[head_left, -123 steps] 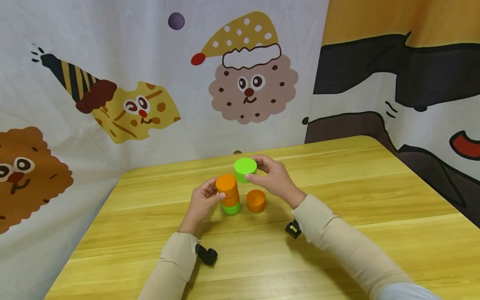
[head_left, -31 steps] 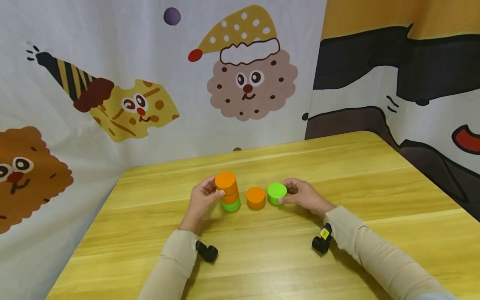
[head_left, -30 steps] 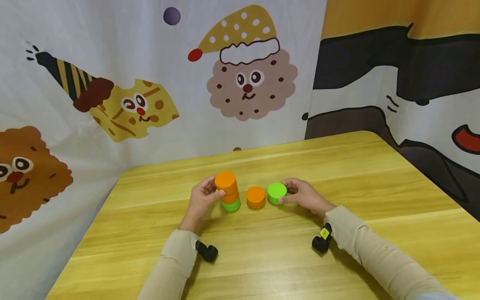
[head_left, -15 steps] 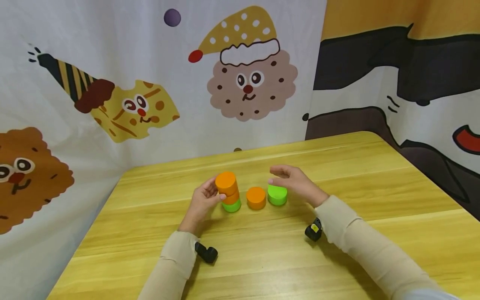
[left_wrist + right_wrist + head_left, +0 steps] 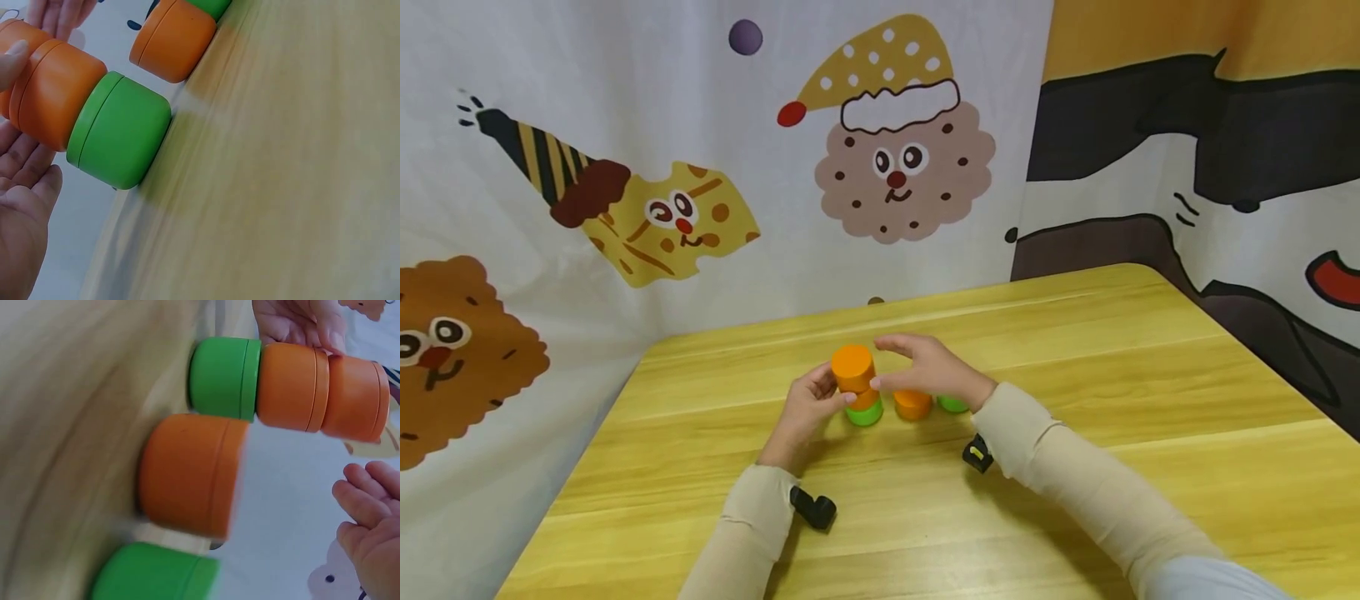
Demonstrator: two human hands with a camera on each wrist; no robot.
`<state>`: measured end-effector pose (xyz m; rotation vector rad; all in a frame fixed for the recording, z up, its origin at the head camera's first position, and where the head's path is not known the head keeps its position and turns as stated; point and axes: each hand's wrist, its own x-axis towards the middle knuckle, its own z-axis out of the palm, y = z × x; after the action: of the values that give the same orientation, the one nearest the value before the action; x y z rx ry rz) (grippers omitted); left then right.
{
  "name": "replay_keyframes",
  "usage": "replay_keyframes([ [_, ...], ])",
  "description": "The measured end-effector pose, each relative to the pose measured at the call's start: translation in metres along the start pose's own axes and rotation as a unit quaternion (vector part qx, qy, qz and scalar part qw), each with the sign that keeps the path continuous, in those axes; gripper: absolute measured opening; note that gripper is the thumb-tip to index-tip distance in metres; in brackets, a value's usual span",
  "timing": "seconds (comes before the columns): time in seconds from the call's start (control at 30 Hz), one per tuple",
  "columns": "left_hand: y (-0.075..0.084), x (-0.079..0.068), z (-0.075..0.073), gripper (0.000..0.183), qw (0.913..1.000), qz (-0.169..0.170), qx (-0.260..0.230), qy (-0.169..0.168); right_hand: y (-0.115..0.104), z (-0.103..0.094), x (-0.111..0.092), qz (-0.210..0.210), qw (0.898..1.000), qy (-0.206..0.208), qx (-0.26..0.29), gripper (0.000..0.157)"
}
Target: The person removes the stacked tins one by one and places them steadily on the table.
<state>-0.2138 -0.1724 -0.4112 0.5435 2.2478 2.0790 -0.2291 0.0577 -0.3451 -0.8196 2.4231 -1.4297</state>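
Observation:
Three round lidded containers stand stacked: a green one (image 5: 864, 414) at the bottom, an orange one (image 5: 290, 387) in the middle and another orange one (image 5: 852, 367) on top, slightly offset. My left hand (image 5: 805, 417) holds the stack from the left, its thumb near the joint between the two orange ones. My right hand (image 5: 928, 367) is in the air just right of the top container, thumb and fingers spread, holding nothing. Below it, partly hidden, sit a single orange container (image 5: 913, 406) and a green container (image 5: 953, 404) in a row on the table.
The wood-patterned table (image 5: 700, 400) reaches back to a white curtain (image 5: 775, 275) printed with cartoon figures. Small black wrist devices, one being a left wrist device (image 5: 813, 507), hang at both sleeves.
My right hand brought the green container over and set it down right of the single orange one. Letting go, it has moved left to the stack. My left hand has stayed there.

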Motion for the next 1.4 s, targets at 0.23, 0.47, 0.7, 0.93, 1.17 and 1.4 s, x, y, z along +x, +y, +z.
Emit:
replay_keyframes([
  [0.23,-0.001,0.000,0.001,0.047,0.9999,0.013,0.000,-0.003,-0.012,0.010,0.015,0.002,0.999,0.008,-0.048,0.070],
  [0.47,-0.003,0.000,0.001,0.044,0.9998,0.017,-0.001,0.001,-0.013,0.017,0.019,-0.008,0.998,0.014,-0.057,0.065],
  [0.7,-0.004,0.001,0.001,0.044,0.9999,0.015,0.000,0.002,-0.009,0.019,0.020,-0.010,0.997,0.023,-0.072,0.061],
  [0.93,-0.005,0.000,0.000,0.045,0.9998,0.012,-0.011,-0.006,-0.005,0.020,0.020,-0.029,0.995,0.039,-0.089,0.060],
  [1.17,-0.005,0.000,0.001,0.046,1.0000,-0.008,-0.006,-0.001,-0.001,0.020,0.020,-0.024,0.995,0.056,-0.076,0.060],
  [1.4,-0.005,0.001,0.001,0.049,0.9995,-0.025,-0.016,0.008,-0.005,0.015,0.020,-0.025,0.995,0.084,-0.042,0.057],
])
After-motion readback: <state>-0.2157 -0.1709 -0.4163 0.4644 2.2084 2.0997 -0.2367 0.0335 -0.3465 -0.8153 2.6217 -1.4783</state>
